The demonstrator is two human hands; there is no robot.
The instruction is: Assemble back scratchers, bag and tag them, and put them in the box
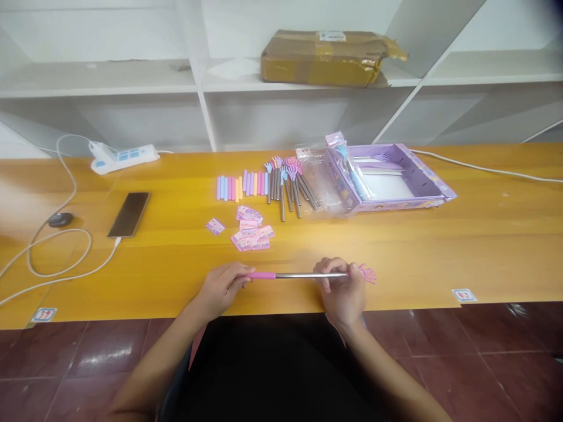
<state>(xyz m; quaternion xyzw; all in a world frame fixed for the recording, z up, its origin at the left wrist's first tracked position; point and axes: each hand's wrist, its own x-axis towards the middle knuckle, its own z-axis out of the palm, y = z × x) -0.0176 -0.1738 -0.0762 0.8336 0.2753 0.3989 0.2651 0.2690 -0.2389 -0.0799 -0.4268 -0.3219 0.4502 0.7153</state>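
Observation:
My left hand (223, 288) is closed on the pink handle end of a back scratcher (303, 275). Its metal rod runs level across to my right hand (345, 293), whose fingers close around the rod just below the pink claw-shaped head. Beyond my hands lie small printed cards (253, 231) in a loose pile, with one card (215, 226) apart on the left. Behind them sit a row of coloured handle sleeves (241, 186) and a heap of metal rods with coloured claw heads (290, 181).
A purple display box (398, 202) stands at the back right, with a bagged back scratcher (354, 176) leaning in it and clear plastic bags (316, 176) beside it. A phone (129, 214) on a cable and a power strip (125, 158) lie left. A taped carton (323, 58) sits on the shelf.

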